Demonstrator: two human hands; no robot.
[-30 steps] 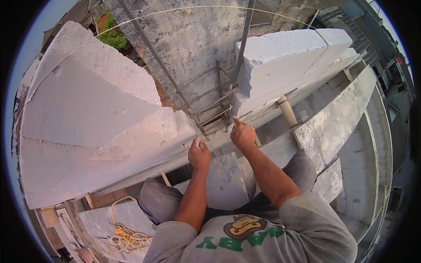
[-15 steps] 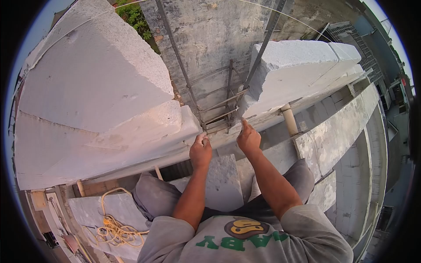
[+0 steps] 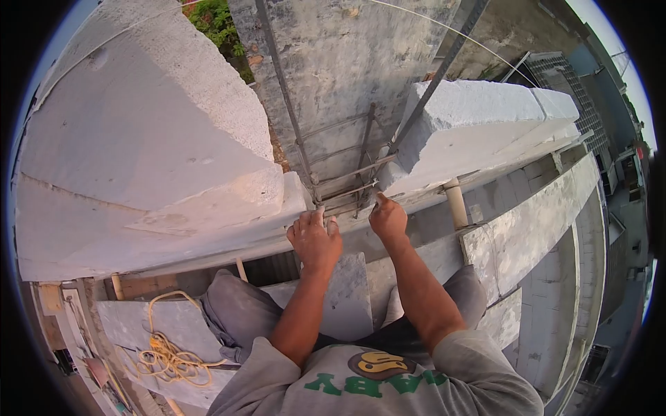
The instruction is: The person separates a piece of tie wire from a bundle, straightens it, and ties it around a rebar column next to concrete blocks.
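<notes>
My left hand [image 3: 316, 240] is at the foot of the left upright steel bar [image 3: 286, 90], beside the broken end of the left white block wall [image 3: 152, 159]. Its fingers are spread, and I see nothing held in them. My right hand [image 3: 389, 219] is closed, index finger and thumb up against the right side of the steel cage, just below a thin bent tie bar [image 3: 357, 188]. Whatever those fingertips pinch is too small to make out. Crossbars link the uprights in the gap between the left wall and the right white block wall [image 3: 485, 132].
A grey plastered wall [image 3: 333, 62] stands behind the gap. A pale string [image 3: 444, 24] crosses above it. Grey boards [image 3: 531, 215] lie below, on the right and under my legs. Coiled yellow rope [image 3: 166, 353] rests on a board at left. Bamboo poles [image 3: 455, 202] jut out beneath the walls.
My left hand has gone from a closed pinch to spread fingers at the left bar's foot. The right hand stays closed near the cage. The view has shifted slightly.
</notes>
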